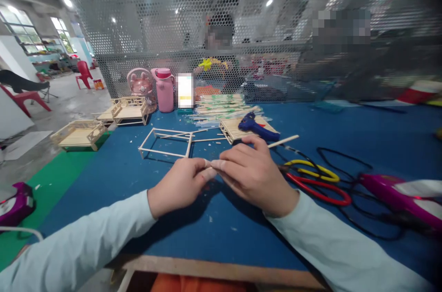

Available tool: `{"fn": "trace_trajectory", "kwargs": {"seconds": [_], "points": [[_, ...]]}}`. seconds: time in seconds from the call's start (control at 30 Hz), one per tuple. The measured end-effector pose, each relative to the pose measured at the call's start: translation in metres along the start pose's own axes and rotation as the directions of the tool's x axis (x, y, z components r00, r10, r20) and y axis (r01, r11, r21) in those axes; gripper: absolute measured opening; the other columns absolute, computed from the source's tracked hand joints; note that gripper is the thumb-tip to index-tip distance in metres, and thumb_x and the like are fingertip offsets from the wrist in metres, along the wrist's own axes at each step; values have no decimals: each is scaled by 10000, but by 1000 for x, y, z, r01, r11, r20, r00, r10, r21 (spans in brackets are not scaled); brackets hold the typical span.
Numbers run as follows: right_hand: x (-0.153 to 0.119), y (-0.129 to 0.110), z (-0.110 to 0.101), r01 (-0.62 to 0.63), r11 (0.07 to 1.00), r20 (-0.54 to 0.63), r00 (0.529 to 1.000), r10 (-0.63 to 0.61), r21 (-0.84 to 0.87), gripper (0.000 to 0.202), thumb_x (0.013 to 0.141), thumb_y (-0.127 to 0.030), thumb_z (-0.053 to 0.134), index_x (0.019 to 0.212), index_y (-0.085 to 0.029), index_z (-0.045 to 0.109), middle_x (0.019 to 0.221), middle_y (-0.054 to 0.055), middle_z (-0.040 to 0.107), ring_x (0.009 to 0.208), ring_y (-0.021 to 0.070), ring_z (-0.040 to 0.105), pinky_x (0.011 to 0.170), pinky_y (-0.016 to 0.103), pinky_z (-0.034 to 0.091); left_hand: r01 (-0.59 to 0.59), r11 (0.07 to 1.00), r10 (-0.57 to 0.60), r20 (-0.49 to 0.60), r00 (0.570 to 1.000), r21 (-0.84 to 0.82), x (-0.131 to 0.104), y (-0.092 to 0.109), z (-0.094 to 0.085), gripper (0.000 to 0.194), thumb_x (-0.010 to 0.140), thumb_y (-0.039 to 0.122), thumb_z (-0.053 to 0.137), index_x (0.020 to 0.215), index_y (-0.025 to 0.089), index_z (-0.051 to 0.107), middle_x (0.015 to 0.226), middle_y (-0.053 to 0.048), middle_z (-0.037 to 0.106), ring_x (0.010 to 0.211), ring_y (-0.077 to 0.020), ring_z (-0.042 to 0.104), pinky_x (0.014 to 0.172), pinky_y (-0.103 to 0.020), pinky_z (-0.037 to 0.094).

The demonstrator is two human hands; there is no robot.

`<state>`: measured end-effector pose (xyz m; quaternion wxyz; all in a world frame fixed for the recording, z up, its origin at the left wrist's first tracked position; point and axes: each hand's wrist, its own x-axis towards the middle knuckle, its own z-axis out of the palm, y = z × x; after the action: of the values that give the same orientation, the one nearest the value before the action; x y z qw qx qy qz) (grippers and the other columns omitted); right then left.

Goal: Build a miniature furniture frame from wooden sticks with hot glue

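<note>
In front of my chest, above the blue tabletop (207,232), my two hands meet at the fingertips. My left hand (179,187) is closed in a pinch of thumb and fingers. Against it presses my right hand (257,176), its fingers bent together; whatever is between the tips is hidden or too small to name. A pale wooden stick (285,141) shows behind my right hand; I cannot tell if it is held. Just beyond lies an open rectangular stick frame (165,151). A blue-handled glue gun (258,127) rests on a slatted wooden piece (229,131).
Pliers with red and yellow handles (319,190) lie right among black cables, near a purple device (397,193). Small wooden furniture models (81,135) stand left. Bundled sticks (221,110), a pink flask (165,89) and a perforated screen (155,20) are behind. A person sits beyond it.
</note>
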<state>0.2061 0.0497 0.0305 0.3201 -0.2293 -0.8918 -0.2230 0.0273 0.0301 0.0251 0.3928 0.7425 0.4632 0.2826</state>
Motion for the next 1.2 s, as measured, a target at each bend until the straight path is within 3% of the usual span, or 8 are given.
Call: {"fn": "trace_trajectory", "kwargs": {"seconds": [0.23, 0.33, 0.4, 0.47, 0.57, 0.83, 0.97, 1.2], "points": [[-3, -5, -8, 40, 997, 32, 999, -41, 59, 197, 869, -146, 473, 1032, -164, 582, 863, 74, 685, 827, 183, 593, 911, 405, 365, 158, 909, -100, 166, 981, -386, -1, -17, 2, 233, 837, 319, 517, 723, 125, 578, 724, -42, 635, 530, -92, 570, 464, -186, 400], [-12, -7, -23, -173, 985, -42, 984, 172, -18, 260, 841, -227, 506, 1085, -155, 557, 1091, 159, 635, 1070, 270, 552, 915, 433, 388, 156, 884, -116, 117, 986, -440, 0, -22, 8, 261, 839, 374, 516, 736, 137, 555, 688, -29, 621, 489, -79, 555, 438, -173, 385], [-20, -10, -27, -484, 868, 52, 869, 491, -109, 205, 813, -367, 543, 887, -181, 586, 938, 139, 652, 942, 296, 590, 799, 415, 431, 140, 868, -113, 85, 990, -476, 2, -25, 12, 271, 838, 399, 517, 750, 145, 543, 678, -22, 613, 483, -73, 550, 439, -169, 388], [-29, -15, -23, -728, 660, 271, 608, 747, -187, 257, 754, -454, 578, 687, -212, 523, 735, 88, 620, 741, 275, 597, 657, 375, 418, 116, 854, -99, 59, 993, -507, 3, -27, 15, 277, 836, 414, 516, 773, 147, 545, 686, -25, 615, 491, -73, 550, 449, -171, 397], [-37, -21, -12, -878, 454, 431, 355, 830, -151, 239, 731, -374, 570, 607, -225, 430, 625, 47, 551, 638, 237, 565, 586, 329, 361, 74, 844, -67, 33, 997, -532, 4, -28, 16, 290, 831, 435, 511, 811, 149, 556, 704, -37, 623, 509, -87, 551, 463, -189, 403], [-12, -41, -41, -895, 78, 501, 316, 806, 440, 363, 881, -561, 269, 729, -242, 349, 561, -80, 341, 365, 74, 273, 361, 209, 286, -143, 844, 148, -31, 988, -517, 1, -24, 10, 295, 749, 460, 638, 719, 168, 661, 1025, -96, 633, 1149, -228, 483, 964, -310, 352], [-15, -57, -32, -647, -290, 592, 311, 744, 705, 331, 809, -543, 517, 748, -227, 440, 558, -83, 335, 384, 58, 259, 360, 182, 286, -94, 811, 189, 106, 976, -577, -4, -19, 14, 404, 752, 551, 593, 714, 151, 628, 764, -29, 554, 668, -126, 511, 667, -265, 411], [-26, -57, -1, -587, -237, 610, 592, 526, 774, 714, 563, -195, 494, 1268, -259, 405, 1215, 94, 566, 1101, 248, 542, 920, 436, 447, -44, 792, 179, 162, 970, -609, -11, -13, 23, 443, 709, 568, 635, 650, 132, 590, 566, 33, 449, 498, -77, 370, 511, -233, 298]]}}
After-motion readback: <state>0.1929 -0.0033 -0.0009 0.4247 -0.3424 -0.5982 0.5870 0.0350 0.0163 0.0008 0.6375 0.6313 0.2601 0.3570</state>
